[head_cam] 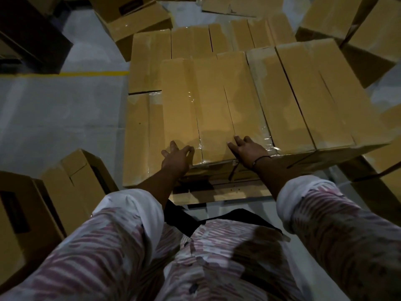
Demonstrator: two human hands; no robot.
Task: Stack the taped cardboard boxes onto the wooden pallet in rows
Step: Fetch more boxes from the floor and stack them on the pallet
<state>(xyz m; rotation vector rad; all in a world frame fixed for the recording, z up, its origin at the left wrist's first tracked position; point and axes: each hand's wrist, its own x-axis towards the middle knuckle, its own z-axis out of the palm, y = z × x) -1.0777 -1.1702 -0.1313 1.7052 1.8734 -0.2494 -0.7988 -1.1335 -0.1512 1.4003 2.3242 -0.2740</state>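
A long taped cardboard box [204, 105] lies on the upper layer of the stack, its near end toward me. My left hand [176, 158] rests with spread fingers on the box's near left corner. My right hand [249, 151] lies flat on its near right corner, fingers straight. To its right sit two more upper-layer boxes [312, 96]. Lower boxes [143, 131] show at the left and behind. A strip of the wooden pallet [217, 192] shows below the stack's near edge.
Loose cardboard boxes stand around the stack: two at the lower left [54, 198], one at the upper left [132, 18], others at the upper right [351, 25] and right edge. Grey concrete floor [65, 116] with a yellow line [93, 73] lies to the left.
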